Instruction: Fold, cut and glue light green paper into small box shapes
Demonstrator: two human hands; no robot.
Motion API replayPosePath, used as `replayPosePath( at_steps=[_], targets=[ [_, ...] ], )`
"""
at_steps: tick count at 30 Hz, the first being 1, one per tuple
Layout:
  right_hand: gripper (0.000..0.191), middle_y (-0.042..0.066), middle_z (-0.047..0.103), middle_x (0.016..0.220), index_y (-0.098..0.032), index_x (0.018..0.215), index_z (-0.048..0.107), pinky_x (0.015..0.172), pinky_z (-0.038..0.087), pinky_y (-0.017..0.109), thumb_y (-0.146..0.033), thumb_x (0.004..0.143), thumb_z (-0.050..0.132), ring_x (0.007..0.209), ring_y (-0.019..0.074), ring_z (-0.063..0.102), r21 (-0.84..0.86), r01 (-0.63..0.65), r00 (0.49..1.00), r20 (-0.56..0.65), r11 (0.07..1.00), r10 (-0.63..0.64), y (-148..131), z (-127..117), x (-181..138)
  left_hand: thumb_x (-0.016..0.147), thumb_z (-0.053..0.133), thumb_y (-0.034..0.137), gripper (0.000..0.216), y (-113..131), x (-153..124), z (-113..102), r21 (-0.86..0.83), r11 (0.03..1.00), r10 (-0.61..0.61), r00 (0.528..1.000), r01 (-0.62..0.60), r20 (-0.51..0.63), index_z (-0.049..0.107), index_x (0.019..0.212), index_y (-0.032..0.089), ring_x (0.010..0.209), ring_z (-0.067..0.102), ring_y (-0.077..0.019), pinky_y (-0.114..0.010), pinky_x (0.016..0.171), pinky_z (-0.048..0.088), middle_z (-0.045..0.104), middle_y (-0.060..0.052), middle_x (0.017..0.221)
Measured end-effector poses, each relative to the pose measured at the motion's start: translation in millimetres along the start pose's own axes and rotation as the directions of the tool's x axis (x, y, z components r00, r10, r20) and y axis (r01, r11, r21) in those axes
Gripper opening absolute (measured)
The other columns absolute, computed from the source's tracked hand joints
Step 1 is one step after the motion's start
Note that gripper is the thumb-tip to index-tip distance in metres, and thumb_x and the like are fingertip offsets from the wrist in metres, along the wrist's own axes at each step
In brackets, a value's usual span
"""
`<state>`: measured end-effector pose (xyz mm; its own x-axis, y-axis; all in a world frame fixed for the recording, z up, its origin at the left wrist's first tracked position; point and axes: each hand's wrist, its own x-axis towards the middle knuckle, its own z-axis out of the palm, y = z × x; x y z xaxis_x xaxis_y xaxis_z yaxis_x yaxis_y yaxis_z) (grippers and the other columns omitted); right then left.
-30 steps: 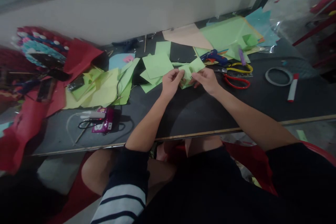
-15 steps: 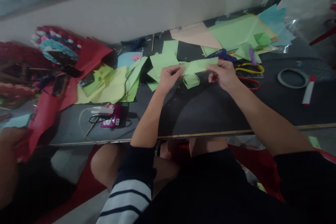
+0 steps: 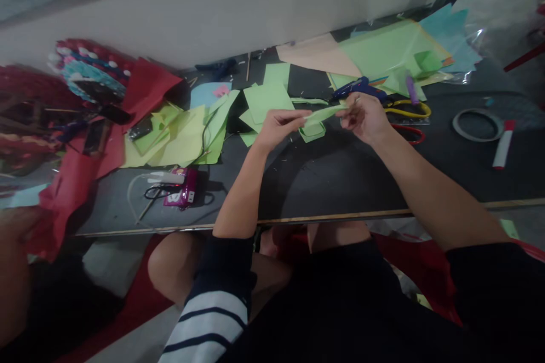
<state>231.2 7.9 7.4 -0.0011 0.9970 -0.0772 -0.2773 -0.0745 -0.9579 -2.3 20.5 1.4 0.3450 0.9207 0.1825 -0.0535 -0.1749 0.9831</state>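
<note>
Both my hands hold a light green paper strip (image 3: 322,114) a little above the dark table (image 3: 332,181). My left hand (image 3: 279,126) pinches its left end and my right hand (image 3: 364,117) pinches its right end, so the strip spans between them and looks folded narrow. Right under the strip a small folded green paper piece (image 3: 312,131) lies on the table. More green paper squares (image 3: 266,99) lie just behind my left hand.
A blue glue gun (image 3: 357,88), yellow and red scissors (image 3: 409,119), a tape roll (image 3: 477,123) and a red-capped marker (image 3: 503,144) lie to the right. Yellow-green sheets (image 3: 179,136), red paper (image 3: 145,88) and a pink plug (image 3: 182,194) lie left. Another person's hand (image 3: 12,272) shows at the left edge.
My hands drew apart, opening the folded green paper into a long strip. Since half a second ago the strip has narrowed and tilted between my fingers.
</note>
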Motion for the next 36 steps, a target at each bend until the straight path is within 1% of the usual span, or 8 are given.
replayPosePath(
  at_steps=[5,8,13,17,23,26,30,36],
  targets=[
    [0.032,-0.001,0.065,0.057,-0.024,0.064,0.047,0.041,0.046,0.022,-0.041,0.086,0.062,0.045,0.0129,0.062,0.001,0.026,0.999,0.033,1.000,-0.026,3.9,-2.5,1.1,0.092,0.075,0.051,0.036,-0.4,-1.6,7.7,-0.104,0.991,-0.076,0.995,0.082,0.067,0.082,0.077,0.019,0.060,0.066,-0.0113,-0.023,0.060,0.055,0.074,-0.003,0.068],
    [0.033,-0.002,0.058,0.050,-0.024,0.063,0.053,0.040,0.044,0.023,-0.047,0.081,0.069,0.041,0.0127,0.057,-0.031,0.121,0.980,0.161,0.992,-0.115,7.1,1.0,-4.4,0.098,0.067,0.059,0.043,2.8,-2.3,16.4,-0.086,0.977,-0.193,0.980,0.196,0.042,0.083,0.096,0.019,0.075,0.075,-0.0149,-0.024,0.069,0.058,0.080,-0.006,0.081],
    [0.038,-0.009,0.038,0.039,-0.024,0.061,0.056,0.035,0.037,0.021,-0.050,0.076,0.078,0.033,0.0081,0.037,-0.014,0.183,0.924,0.342,0.983,-0.168,6.9,9.9,-16.3,0.098,0.072,0.048,0.035,17.8,-12.2,38.6,0.019,0.963,-0.264,0.932,0.268,0.250,0.083,0.097,0.015,0.080,0.077,-0.0157,-0.025,0.075,0.059,0.083,-0.010,0.091],
    [0.032,-0.010,0.040,0.039,-0.023,0.075,0.067,0.032,0.033,0.022,-0.054,0.077,0.075,0.032,0.0081,0.033,-0.042,0.176,0.943,0.295,0.983,-0.156,5.0,10.6,-16.7,0.096,0.074,0.032,0.020,25.1,-18.5,47.4,0.092,0.970,-0.243,0.938,0.227,0.249,0.083,0.089,0.015,0.071,0.072,-0.0108,-0.022,0.070,0.056,0.082,-0.007,0.088],
    [0.062,-0.001,0.064,0.055,-0.022,0.074,0.071,0.033,0.031,0.023,-0.083,0.071,0.075,0.039,0.0103,0.051,-0.201,0.218,0.963,0.201,0.955,-0.178,6.1,8.4,-9.9,0.101,0.064,0.022,0.020,10.9,-10.6,40.8,0.154,0.974,-0.186,0.975,0.167,0.122,0.079,0.090,0.015,0.065,0.069,-0.0089,-0.021,0.065,0.052,0.080,-0.004,0.081],
    [0.057,-0.003,0.061,0.054,-0.022,0.065,0.070,0.037,0.032,0.023,-0.073,0.058,0.093,0.041,0.0081,0.047,-0.311,0.300,0.953,0.144,0.902,-0.267,5.1,9.0,-11.2,0.099,0.068,0.021,0.014,3.7,-9.3,40.2,0.185,0.980,-0.096,0.991,0.076,0.098,0.078,0.092,0.015,0.068,0.070,-0.0092,-0.021,0.069,0.052,0.081,-0.003,0.081],
    [0.049,-0.003,0.059,0.053,-0.021,0.063,0.072,0.046,0.040,0.026,-0.065,0.065,0.094,0.046,0.0086,0.046,-0.370,0.375,0.926,0.117,0.850,-0.358,5.2,7.8,-11.6,0.094,0.074,0.021,0.007,-2.9,-13.0,47.3,0.184,0.983,0.004,0.999,-0.010,0.032,0.079,0.095,0.016,0.075,0.074,-0.0113,-0.022,0.075,0.055,0.082,-0.004,0.086],
    [0.057,-0.005,0.059,0.054,-0.022,0.058,0.069,0.048,0.042,0.026,-0.071,0.056,0.097,0.049,0.0080,0.045,-0.335,0.390,0.916,0.046,0.858,-0.398,9.3,10.3,-10.5,0.088,0.083,0.024,0.012,-14.7,-14.5,60.2,0.012,0.996,-0.084,0.996,0.084,0.002,0.078,0.095,0.015,0.077,0.079,-0.0149,-0.027,0.079,0.062,0.082,-0.004,0.083]
  ],
)
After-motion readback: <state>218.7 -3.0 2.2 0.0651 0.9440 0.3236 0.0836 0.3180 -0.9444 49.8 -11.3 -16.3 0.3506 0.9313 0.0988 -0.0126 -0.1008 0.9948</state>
